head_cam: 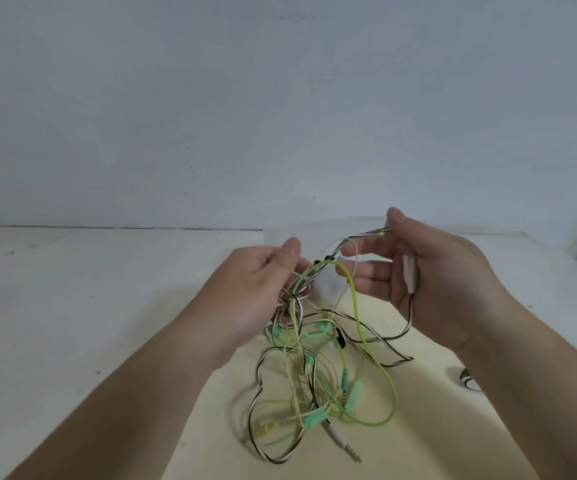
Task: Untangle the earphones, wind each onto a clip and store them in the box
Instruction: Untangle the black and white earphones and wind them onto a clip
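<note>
Left hand (259, 282) grips the knotted earphones (315, 375), fingertips hidden behind cords; right hand (429, 271) pinches a striped cord (366, 233); the rest trails onto the table (72, 306), the pale box (315, 230) behind barely discernible

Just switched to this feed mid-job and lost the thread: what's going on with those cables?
A person is untangling a tangle of earphones over the table. The left hand grips the knotted bunch at its top. The right hand pinches the black-and-white striped cable, with its white inline remote across the palm. The lime-green cable and the mint and pale yellow ones hang knotted together, and none looks freed yet.
</note>
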{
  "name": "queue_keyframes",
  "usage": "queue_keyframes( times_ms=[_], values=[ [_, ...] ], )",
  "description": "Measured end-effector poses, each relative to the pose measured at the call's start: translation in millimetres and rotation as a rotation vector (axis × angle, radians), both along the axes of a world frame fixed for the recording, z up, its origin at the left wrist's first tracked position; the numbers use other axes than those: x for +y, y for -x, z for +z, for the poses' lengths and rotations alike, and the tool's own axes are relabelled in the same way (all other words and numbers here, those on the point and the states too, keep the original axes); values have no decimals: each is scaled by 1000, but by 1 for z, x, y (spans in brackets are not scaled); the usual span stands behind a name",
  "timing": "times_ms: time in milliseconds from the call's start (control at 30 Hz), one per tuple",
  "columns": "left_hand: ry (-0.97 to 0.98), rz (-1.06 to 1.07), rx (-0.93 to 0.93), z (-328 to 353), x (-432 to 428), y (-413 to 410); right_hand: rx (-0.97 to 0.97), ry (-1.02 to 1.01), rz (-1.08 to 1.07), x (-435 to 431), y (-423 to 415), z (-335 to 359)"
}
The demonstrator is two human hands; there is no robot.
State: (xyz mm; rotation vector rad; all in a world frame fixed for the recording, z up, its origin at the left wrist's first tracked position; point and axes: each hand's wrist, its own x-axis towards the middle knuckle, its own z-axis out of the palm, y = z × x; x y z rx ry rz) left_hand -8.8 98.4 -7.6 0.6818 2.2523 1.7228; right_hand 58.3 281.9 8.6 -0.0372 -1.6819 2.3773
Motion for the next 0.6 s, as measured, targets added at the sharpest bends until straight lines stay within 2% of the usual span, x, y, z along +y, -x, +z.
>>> queue_keyframes(
  times_ms=[100,267,600],
  values=[
    [194,-138,173,1,-6,-1,-32,-4,-90,3,0,1],
    [170,-122,223,2,-10,3,-27,49,-187,8,0,2],
    [-10,-23,270,10,-15,6,33,216,-333,19,0,6]
  ],
)
